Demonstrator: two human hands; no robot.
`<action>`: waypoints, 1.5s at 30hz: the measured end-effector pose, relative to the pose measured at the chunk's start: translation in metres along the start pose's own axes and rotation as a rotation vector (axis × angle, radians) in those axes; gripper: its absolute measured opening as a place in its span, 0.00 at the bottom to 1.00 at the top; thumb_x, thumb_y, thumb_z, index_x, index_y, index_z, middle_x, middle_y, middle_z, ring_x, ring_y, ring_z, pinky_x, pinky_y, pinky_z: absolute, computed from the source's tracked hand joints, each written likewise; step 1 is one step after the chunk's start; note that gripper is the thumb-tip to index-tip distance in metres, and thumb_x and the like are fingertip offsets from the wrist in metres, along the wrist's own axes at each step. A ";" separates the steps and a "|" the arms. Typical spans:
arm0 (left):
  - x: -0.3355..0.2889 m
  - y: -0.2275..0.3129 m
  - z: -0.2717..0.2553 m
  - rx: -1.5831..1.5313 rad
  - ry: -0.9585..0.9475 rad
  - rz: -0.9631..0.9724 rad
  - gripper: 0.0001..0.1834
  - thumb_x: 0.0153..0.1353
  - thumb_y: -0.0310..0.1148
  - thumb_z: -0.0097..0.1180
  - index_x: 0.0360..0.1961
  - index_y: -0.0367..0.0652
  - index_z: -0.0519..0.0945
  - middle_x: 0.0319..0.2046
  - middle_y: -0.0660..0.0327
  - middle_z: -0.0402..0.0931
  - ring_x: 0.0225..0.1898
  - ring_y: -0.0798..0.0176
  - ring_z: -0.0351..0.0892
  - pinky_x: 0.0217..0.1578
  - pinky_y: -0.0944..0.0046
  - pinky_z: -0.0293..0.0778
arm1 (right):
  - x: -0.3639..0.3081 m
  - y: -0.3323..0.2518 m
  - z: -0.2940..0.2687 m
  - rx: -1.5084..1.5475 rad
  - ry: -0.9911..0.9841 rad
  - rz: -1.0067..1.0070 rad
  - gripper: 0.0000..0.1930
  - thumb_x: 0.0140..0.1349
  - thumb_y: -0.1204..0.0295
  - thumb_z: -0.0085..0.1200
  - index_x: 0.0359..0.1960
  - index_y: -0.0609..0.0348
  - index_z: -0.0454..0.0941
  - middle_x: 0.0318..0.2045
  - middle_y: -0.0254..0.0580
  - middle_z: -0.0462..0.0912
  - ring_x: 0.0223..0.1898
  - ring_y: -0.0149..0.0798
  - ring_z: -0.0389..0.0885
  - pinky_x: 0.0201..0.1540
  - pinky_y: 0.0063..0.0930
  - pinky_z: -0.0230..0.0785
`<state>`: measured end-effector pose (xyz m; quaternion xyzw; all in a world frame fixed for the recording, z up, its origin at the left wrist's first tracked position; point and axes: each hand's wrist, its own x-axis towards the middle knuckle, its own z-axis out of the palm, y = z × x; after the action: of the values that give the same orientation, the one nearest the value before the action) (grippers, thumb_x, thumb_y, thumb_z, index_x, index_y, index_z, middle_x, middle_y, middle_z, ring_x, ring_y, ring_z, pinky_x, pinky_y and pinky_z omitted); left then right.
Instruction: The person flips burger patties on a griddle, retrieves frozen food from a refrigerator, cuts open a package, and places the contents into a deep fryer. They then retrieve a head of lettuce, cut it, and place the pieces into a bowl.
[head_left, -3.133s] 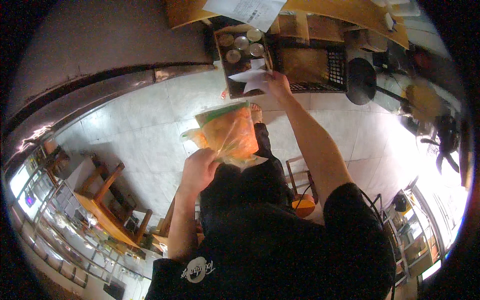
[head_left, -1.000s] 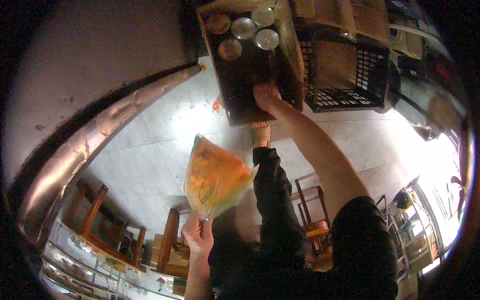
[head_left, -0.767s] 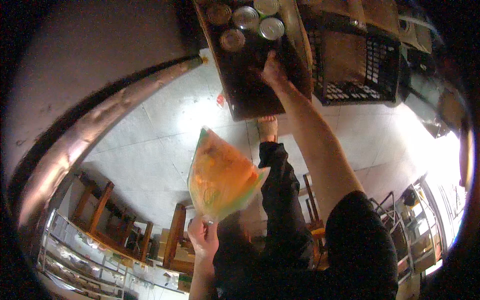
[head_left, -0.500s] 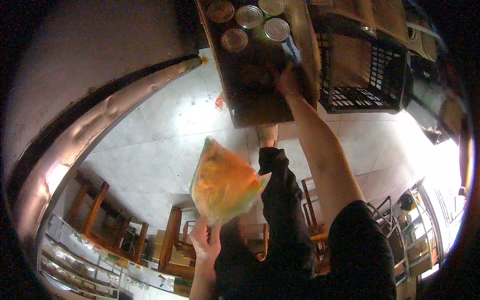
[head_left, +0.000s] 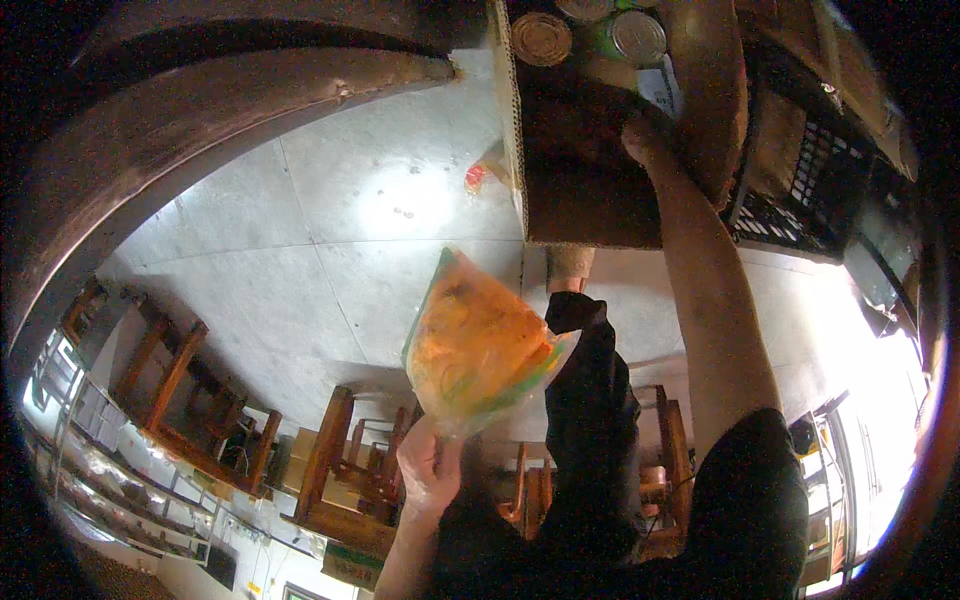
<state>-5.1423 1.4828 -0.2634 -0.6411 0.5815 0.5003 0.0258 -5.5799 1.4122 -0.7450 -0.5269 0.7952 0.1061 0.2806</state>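
Note:
My left hand (head_left: 430,466) pinches the gathered corner of a clear plastic bag (head_left: 480,345) with orange contents and green edges. The bag hangs over the floor in front of my legs, apart from the box. My right arm reaches into an open cardboard box (head_left: 590,228) at the upper right. There my right hand (head_left: 642,140) is deep in shadow, and its fingers cannot be made out. Beyond it, several tin cans (head_left: 638,38) stand at the box's far end. A white printed label or paper (head_left: 658,88) lies close to my right hand.
A black plastic crate (head_left: 800,165) stands right of the box. Pale floor tiles (head_left: 290,215) spread to the left, with a small red and clear wrapper (head_left: 475,178) beside the box. Wooden stools (head_left: 335,460) stand near my legs. A long, bent-looking edge (head_left: 300,110) borders the upper left.
The view has shifted, so the box and crate appear farther right and higher. My left hand keeps hold of the bag. My right hand remains inside the box.

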 end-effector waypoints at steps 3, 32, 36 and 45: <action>-0.003 0.001 -0.006 0.059 0.002 0.027 0.09 0.62 0.26 0.63 0.42 0.36 0.80 0.37 0.52 0.82 0.31 0.53 0.80 0.34 0.57 0.75 | -0.021 -0.026 -0.036 0.070 0.083 -0.038 0.27 0.71 0.53 0.52 0.63 0.58 0.68 0.47 0.65 0.80 0.47 0.63 0.84 0.48 0.50 0.79; -0.201 0.128 -0.211 -0.109 0.388 0.223 0.08 0.62 0.24 0.65 0.35 0.36 0.77 0.29 0.58 0.67 0.29 0.60 0.67 0.30 0.59 0.66 | -0.512 -0.053 -0.506 0.333 0.020 0.027 0.17 0.72 0.60 0.57 0.56 0.53 0.72 0.40 0.58 0.87 0.43 0.59 0.87 0.43 0.49 0.78; -0.212 0.093 -0.250 -0.357 0.420 0.269 0.07 0.64 0.25 0.65 0.40 0.35 0.79 0.31 0.62 0.70 0.33 0.69 0.67 0.33 0.65 0.68 | -0.587 -0.113 -0.522 0.284 -0.004 0.098 0.17 0.72 0.61 0.56 0.58 0.51 0.72 0.39 0.57 0.87 0.44 0.60 0.87 0.44 0.49 0.77; -0.263 -0.023 -0.419 -0.718 0.522 0.239 0.10 0.69 0.31 0.63 0.33 0.35 0.79 0.25 0.71 0.71 0.29 0.74 0.62 0.29 0.68 0.62 | -0.643 -0.354 -0.507 0.633 0.339 -0.041 0.14 0.72 0.66 0.52 0.55 0.58 0.76 0.43 0.54 0.86 0.41 0.50 0.88 0.43 0.42 0.77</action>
<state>-4.8216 1.4214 0.1094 -0.6426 0.4282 0.4912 -0.4031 -5.2470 1.5282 0.0741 -0.4399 0.8131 -0.2400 0.2963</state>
